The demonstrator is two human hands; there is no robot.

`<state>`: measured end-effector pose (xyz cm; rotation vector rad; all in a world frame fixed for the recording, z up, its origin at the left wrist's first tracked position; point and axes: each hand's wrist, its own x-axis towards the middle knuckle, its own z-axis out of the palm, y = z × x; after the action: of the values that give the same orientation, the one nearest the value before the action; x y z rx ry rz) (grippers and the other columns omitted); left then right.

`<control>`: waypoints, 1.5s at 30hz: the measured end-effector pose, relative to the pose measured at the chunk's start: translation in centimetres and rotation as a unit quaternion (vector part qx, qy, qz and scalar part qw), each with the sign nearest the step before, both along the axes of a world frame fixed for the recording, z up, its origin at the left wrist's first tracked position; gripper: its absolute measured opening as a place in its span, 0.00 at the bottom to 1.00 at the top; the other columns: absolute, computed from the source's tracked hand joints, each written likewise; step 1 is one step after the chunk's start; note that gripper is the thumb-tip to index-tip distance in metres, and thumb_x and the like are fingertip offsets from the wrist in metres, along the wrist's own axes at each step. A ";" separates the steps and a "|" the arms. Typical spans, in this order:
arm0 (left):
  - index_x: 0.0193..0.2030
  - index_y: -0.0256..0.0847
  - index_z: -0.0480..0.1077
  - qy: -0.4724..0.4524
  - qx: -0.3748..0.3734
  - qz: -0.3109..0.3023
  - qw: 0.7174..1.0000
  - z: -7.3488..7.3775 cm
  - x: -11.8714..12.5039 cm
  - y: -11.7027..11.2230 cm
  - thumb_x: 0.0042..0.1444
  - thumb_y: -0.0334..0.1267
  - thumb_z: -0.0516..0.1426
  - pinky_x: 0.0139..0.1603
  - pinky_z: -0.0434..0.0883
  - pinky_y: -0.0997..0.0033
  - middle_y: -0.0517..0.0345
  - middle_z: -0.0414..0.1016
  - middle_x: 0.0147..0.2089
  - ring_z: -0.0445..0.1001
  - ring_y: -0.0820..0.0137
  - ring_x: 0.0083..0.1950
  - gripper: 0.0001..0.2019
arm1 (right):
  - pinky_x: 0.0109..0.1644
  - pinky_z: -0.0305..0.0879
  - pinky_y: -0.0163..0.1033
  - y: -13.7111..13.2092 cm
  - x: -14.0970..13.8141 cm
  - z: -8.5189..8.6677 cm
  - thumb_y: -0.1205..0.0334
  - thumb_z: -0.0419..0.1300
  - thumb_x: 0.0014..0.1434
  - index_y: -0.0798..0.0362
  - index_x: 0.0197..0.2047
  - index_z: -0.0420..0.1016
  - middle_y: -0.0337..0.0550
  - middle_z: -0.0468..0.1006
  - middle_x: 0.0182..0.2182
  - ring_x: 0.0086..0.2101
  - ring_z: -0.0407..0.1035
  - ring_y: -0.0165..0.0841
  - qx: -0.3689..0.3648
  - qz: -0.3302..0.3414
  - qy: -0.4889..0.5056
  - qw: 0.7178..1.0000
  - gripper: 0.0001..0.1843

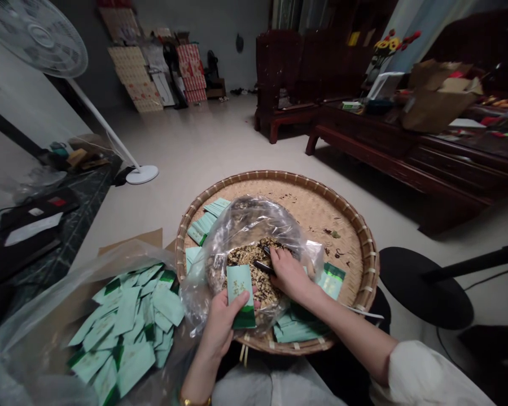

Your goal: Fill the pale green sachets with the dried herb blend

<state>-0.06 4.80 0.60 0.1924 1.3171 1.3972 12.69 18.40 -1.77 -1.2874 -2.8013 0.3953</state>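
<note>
Pinching a green packet (239, 294) upright in the left hand (221, 328), thumb on its face, other fingers hidden behind it. Curling the right hand (290, 274) around a black handle (263, 267), half lost among tea leaves (249, 270) inside a clear plastic bag (254, 224), on a round woven tray (328, 217).

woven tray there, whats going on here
A person holds a pale green sachet in their left hand over a clear plastic bag of dried, chopped plant mix, which lies in a round woven bamboo tray. Their right hand is at the mix, beside a slim black item. More green sachets lie on the tray, and a heap of sachets sits in a plastic sack to the left.
</note>
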 end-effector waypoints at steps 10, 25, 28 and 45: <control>0.37 0.31 0.75 0.025 0.005 -0.051 0.998 -0.6 -0.4 -0.2 0.35 0.46 0.71 0.28 0.74 0.72 0.46 0.81 0.36 0.79 0.65 0.29 0.25 | 0.59 0.62 0.49 2.5 3.7 5.5 0.57 0.63 0.54 0.51 0.60 0.66 0.48 0.71 0.57 0.54 0.67 0.41 -0.441 0.059 0.291 0.847 0.30; 0.34 0.31 0.75 0.085 -0.018 -0.131 0.988 -0.9 -0.3 0.4 0.31 0.50 0.71 0.25 0.73 0.74 0.53 0.80 0.28 0.79 0.66 0.26 0.27 | 0.54 0.66 0.50 0.7 1.5 5.1 0.66 0.64 0.51 0.55 0.49 0.77 0.48 0.80 0.46 0.45 0.74 0.41 -0.468 0.041 0.299 0.831 0.20; 0.34 0.32 0.75 0.080 -0.018 -0.128 0.988 -1.0 -0.3 0.2 0.30 0.50 0.71 0.26 0.73 0.73 0.53 0.80 0.28 0.78 0.66 0.26 0.27 | 0.55 0.66 0.50 0.8 1.5 4.4 0.66 0.65 0.51 0.55 0.48 0.77 0.47 0.80 0.46 0.46 0.73 0.40 -0.461 0.028 0.320 0.827 0.19; 0.30 0.33 0.73 0.102 -0.024 -0.104 0.989 -0.9 -0.5 -0.1 0.34 0.52 0.69 0.25 0.70 0.74 0.56 0.77 0.24 0.78 0.66 0.26 0.24 | 0.50 0.67 0.43 2.6 2.5 3.7 0.56 0.70 0.46 0.55 0.51 0.75 0.45 0.80 0.43 0.41 0.74 0.36 -0.550 -0.012 0.341 0.762 0.28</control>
<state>-0.58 4.69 -0.29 0.4366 1.4527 1.1920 15.16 20.95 1.96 -0.8665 -1.7980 2.1768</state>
